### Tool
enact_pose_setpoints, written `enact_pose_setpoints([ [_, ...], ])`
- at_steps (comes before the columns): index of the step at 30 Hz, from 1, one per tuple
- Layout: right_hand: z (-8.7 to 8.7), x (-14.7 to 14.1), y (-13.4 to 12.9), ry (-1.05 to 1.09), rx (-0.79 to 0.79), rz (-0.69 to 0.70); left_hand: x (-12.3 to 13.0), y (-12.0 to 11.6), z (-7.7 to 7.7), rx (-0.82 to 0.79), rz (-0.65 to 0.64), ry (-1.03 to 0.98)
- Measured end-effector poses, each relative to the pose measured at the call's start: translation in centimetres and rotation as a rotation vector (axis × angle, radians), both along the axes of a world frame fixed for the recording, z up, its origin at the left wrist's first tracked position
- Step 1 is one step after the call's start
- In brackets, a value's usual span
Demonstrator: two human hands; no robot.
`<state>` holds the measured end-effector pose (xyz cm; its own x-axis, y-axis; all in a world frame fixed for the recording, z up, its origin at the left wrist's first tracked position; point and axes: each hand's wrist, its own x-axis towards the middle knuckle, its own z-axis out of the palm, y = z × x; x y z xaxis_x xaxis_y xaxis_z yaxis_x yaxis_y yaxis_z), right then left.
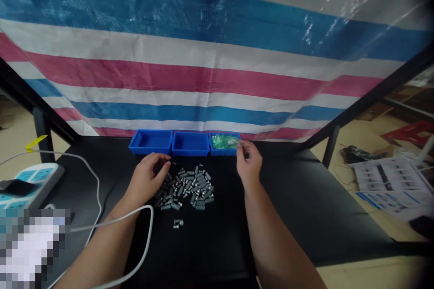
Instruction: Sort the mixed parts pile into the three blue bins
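Observation:
My left hand (146, 178) rests at the upper left edge of a pile of small grey cylinders and silvery screws (190, 186). Its fingers are curved, with a gap between thumb and forefinger, and nothing shows in them. My right hand (250, 163) is at the front right corner of the right blue bin (224, 152). Thumb and fingers pinch a small clear plastic bag (233, 142) above the rim. Green-tinted clear bags (219, 141) lie inside that bin. Nearer me, a few loose screws (178, 223) lie apart from the pile.
Two more blue bins (151, 148) (191, 151) stand in the same row, against a striped plastic sheet (203, 76). A white cable (147, 235) loops over my left forearm. At the left are a power strip (37, 185) and a blurred-out device (32, 248) on the black table (305, 216).

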<state>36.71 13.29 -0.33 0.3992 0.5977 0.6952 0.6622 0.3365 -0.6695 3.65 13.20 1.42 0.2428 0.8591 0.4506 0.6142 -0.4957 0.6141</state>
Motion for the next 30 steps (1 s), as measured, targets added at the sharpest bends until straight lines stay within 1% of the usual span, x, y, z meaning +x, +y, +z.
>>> enact_pose_setpoints([
  [2, -0.9, 1.6, 1.0, -0.078, -0.026, -0.127, -0.5, 0.5, -0.8, -0.058, 0.018, 0.063],
  [5, -1.9, 2.8, 2.1, -0.173, -0.085, -0.234, -0.3, 1.0, -1.9, -0.098, -0.011, 0.113],
  [10, -2.4, 2.9, 2.7, -0.247, -0.142, -0.269, 0.5, 1.8, -3.2, -0.104, -0.087, 0.141],
  [14, -2.4, 2.7, 2.6, -0.265, -0.184, -0.333, 0.6, 2.2, -4.0, -0.087, -0.080, 0.176],
  [17, -2.6, 2.6, 2.7, -0.257, -0.188, -0.369, 0.6, 2.3, -4.4, -0.088, -0.051, 0.172],
  [19, -2.7, 2.6, 2.8, -0.244, -0.179, -0.372, 0.7, 2.3, -4.5, -0.095, -0.020, 0.163],
  [22, -2.6, 2.5, 2.9, -0.230, -0.152, -0.332, 0.8, 2.2, -4.4, -0.107, 0.005, 0.161],
  [26, -2.4, 2.1, 2.9, -0.311, -0.119, -0.224, 0.8, 2.0, -4.1, -0.122, -0.001, 0.151],
  [30, -2.7, 1.9, 3.2, -0.355, -0.155, -0.209, 0.8, 1.9, -3.7, -0.125, -0.013, 0.130],
])
